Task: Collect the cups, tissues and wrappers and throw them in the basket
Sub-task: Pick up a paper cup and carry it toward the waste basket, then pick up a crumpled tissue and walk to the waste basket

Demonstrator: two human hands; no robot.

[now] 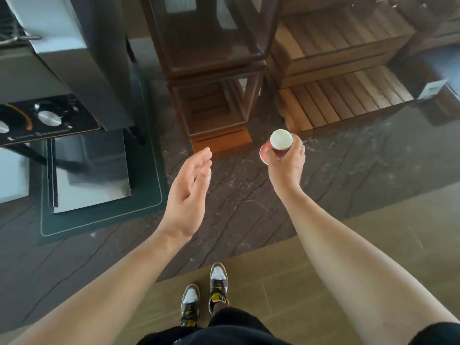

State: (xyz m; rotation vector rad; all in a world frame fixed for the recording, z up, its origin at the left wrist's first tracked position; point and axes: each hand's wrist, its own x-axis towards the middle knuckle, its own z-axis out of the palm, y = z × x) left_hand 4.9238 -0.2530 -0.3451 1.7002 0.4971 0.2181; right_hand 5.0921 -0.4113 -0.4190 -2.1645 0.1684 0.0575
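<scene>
My right hand (286, 165) grips a red paper cup (278, 143) tipped on its side, its pale bottom facing up towards me and its rim pointing down and left. My left hand (190, 192) is held out beside it, palm turned inward, fingers straight and relaxed, holding nothing. Both hands hang in the air above a dark marble floor (249, 200). No basket, tissue or wrapper shows in this view.
A brown wooden-framed glass stand (214, 95) rises straight ahead. Slatted wooden crates (336, 78) are stacked at the right. A metal appliance with knobs (47, 115) stands at the left on a dark green mat (104, 220). My shoes (206, 292) stand on tan tiles.
</scene>
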